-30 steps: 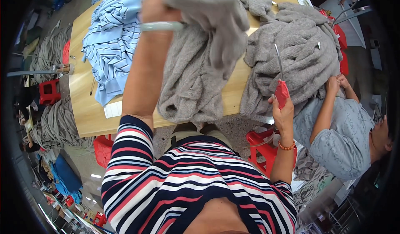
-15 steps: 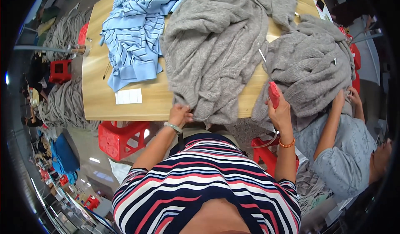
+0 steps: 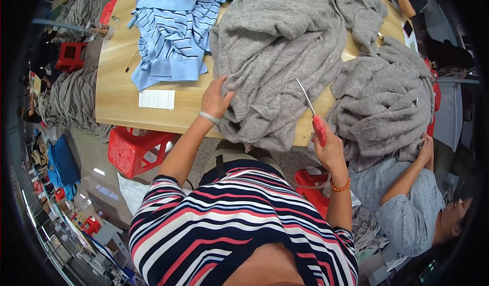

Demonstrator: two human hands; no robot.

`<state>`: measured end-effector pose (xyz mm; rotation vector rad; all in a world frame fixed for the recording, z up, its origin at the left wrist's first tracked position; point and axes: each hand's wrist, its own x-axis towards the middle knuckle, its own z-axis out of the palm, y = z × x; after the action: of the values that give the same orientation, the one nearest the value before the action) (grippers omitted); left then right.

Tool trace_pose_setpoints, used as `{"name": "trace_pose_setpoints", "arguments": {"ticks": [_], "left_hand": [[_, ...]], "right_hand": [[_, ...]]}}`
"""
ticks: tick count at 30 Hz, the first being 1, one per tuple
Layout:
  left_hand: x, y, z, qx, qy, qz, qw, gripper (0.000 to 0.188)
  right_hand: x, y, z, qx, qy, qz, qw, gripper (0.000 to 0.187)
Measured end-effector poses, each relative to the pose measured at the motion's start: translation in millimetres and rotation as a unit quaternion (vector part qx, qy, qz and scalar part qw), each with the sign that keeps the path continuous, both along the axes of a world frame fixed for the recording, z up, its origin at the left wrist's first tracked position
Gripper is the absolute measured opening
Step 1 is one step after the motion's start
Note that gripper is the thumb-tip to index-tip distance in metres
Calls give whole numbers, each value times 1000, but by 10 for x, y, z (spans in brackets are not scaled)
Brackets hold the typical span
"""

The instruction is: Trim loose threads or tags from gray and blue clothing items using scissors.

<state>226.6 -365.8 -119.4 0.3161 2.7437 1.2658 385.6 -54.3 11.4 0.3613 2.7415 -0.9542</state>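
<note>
A large grey knit garment (image 3: 275, 57) lies heaped at the middle of the table, its lower end hanging over the near edge. Beside its left edge is my left hand (image 3: 216, 101), open, thumb apart from the fingers, close to or touching the knit. My right hand (image 3: 331, 151) is closed around a red-handled tool (image 3: 318, 128) with a long thin metal tip. That tip points up and left over the garment's lower right part. A clear tube or cord runs near my right wrist; where it joins is hidden.
A blue striped garment (image 3: 178, 41) and a white card (image 3: 157, 99) lie at the left of the table (image 3: 117, 97). More grey knitwear (image 3: 382, 102) is piled at right, where a seated co-worker (image 3: 412, 194) handles it. Red stools (image 3: 135, 151) stand below the table's near edge.
My left hand has let go of the garment's near edge and moved up along its left side. The red-handled tool has swung left, its tip now over the garment. The view has shifted slightly.
</note>
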Motion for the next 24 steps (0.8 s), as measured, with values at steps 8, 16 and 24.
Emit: {"name": "trace_pose_setpoints", "arguments": {"ticks": [8,16,24], "left_hand": [[-269,297,217,-46,62,-28,997,36],[-476,566,-299,405,-302,10,863,18],[-273,236,-238,68,-142,-64,985,30]], "right_hand": [[-229,-178,5,-3,-48,33,998,47],[-366,-378,292,-16,-129,192,973,48],[-520,-262,171,31,-35,75,996,46]]}}
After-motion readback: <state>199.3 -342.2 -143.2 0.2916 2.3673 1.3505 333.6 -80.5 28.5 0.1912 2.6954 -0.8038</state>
